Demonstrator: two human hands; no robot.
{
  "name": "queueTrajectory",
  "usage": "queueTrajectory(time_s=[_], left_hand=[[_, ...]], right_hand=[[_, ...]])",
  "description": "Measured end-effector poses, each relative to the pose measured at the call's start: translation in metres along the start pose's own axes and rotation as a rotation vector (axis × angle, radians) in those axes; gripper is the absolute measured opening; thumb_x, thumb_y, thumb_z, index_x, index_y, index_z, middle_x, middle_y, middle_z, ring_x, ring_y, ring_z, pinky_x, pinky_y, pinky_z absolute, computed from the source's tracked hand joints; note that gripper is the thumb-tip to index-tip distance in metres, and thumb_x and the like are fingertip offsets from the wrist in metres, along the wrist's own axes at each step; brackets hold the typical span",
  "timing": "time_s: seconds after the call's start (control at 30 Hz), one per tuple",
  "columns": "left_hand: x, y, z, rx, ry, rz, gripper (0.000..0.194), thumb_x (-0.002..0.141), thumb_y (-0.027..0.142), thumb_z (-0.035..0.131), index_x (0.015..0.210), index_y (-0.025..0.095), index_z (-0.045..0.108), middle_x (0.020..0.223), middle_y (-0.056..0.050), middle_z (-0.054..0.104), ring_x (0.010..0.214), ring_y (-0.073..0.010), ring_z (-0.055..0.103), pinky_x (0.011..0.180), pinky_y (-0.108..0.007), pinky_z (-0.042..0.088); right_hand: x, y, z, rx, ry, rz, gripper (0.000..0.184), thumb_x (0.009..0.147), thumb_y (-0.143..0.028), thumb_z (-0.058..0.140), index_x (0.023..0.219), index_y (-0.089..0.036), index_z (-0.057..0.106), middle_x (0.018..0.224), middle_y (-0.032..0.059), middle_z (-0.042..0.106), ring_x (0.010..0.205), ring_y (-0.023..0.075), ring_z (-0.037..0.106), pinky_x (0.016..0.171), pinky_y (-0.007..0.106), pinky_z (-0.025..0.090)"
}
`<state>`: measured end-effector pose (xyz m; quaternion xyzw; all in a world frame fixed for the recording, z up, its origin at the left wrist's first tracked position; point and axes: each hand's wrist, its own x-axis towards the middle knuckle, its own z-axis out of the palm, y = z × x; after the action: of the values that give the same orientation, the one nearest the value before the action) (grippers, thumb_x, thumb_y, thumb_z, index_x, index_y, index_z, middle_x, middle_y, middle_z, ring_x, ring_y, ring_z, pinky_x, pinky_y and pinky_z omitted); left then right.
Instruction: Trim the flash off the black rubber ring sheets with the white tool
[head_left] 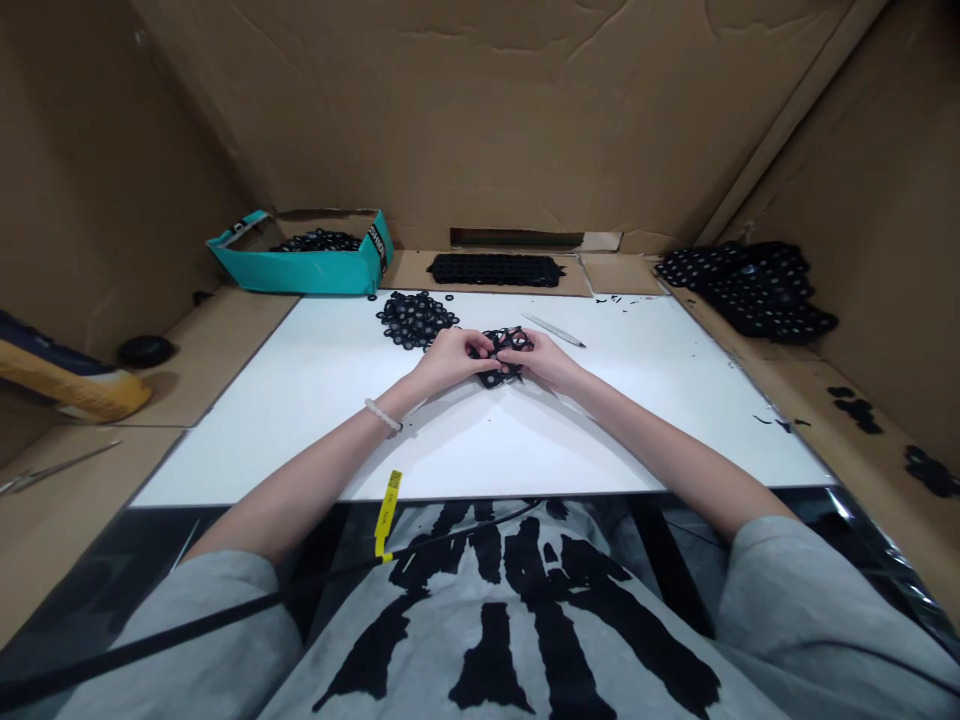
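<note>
Clamped between my fingertips is a small black openwork piece made of linked rings (498, 374); my left hand (454, 358) grips its left side and my right hand (551, 360) its right, thumbs nearly meeting over it. I hold it above the middle of the white flat board (600, 420). Just beyond my left hand lies a loose heap of small black rings (416, 320), the nearest thing crowding my fingers. Beyond my right hand, a slim pale pointed tool (555, 330) lies at a slant. Past the board's far edge sit a turquoise open box (292, 272) with more black rings inside, a long black textured strip (495, 270) on cardboard and, to the right, a black piece with pale dots (750, 285), probably ring mesh, though its folds blur. Metal scissors or tweezers (60, 467) lie far left.
</note>
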<state>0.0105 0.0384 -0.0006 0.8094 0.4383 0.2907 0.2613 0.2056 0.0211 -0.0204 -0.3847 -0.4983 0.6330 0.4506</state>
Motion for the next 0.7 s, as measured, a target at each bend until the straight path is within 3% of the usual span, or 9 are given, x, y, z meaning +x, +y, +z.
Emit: queueTrajectory(time_s=[0.2, 0.5, 0.6, 0.7], left_hand=[[-0.001, 0.003, -0.001, 0.024, 0.003, 0.022, 0.027, 0.078, 0.037, 0.067, 0.092, 0.018, 0.080, 0.086, -0.005, 0.078, 0.078, -0.0212, 0.068, 0.073, -0.030, 0.051], [0.007, -0.002, 0.000, -0.124, 0.034, -0.092, 0.018, 0.075, 0.029, 0.068, 0.083, 0.017, 0.080, 0.085, -0.006, 0.079, 0.082, -0.0243, 0.070, 0.079, -0.033, 0.053], [0.014, -0.016, -0.012, -0.162, 0.196, -0.158, 0.018, 0.077, 0.028, 0.067, 0.084, 0.016, 0.079, 0.085, -0.007, 0.078, 0.083, -0.0244, 0.070, 0.078, -0.034, 0.053], [0.017, -0.034, -0.034, 0.009, 0.433, -0.147, 0.017, 0.082, 0.026, 0.063, 0.085, 0.019, 0.078, 0.089, -0.006, 0.077, 0.090, -0.0249, 0.066, 0.085, -0.036, 0.050]], right_hand=[[0.000, -0.001, 0.000, -0.023, 0.028, -0.005, 0.046, 0.056, -0.032, 0.087, 0.091, -0.019, 0.060, 0.077, -0.0004, 0.070, 0.066, 0.0137, 0.065, 0.067, 0.028, 0.055], [0.001, -0.003, 0.001, -0.083, 0.037, -0.014, 0.046, 0.057, -0.029, 0.084, 0.091, -0.021, 0.054, 0.072, -0.0038, 0.066, 0.065, 0.0129, 0.063, 0.064, 0.027, 0.051], [0.001, -0.004, -0.001, -0.115, 0.042, -0.026, 0.043, 0.058, -0.024, 0.081, 0.091, -0.021, 0.054, 0.067, -0.0062, 0.061, 0.062, 0.0129, 0.060, 0.065, 0.028, 0.050], [0.001, -0.007, -0.002, -0.137, 0.027, 0.004, 0.039, 0.056, -0.020, 0.079, 0.087, -0.020, 0.055, 0.064, -0.0066, 0.058, 0.060, 0.0125, 0.057, 0.064, 0.029, 0.051]])
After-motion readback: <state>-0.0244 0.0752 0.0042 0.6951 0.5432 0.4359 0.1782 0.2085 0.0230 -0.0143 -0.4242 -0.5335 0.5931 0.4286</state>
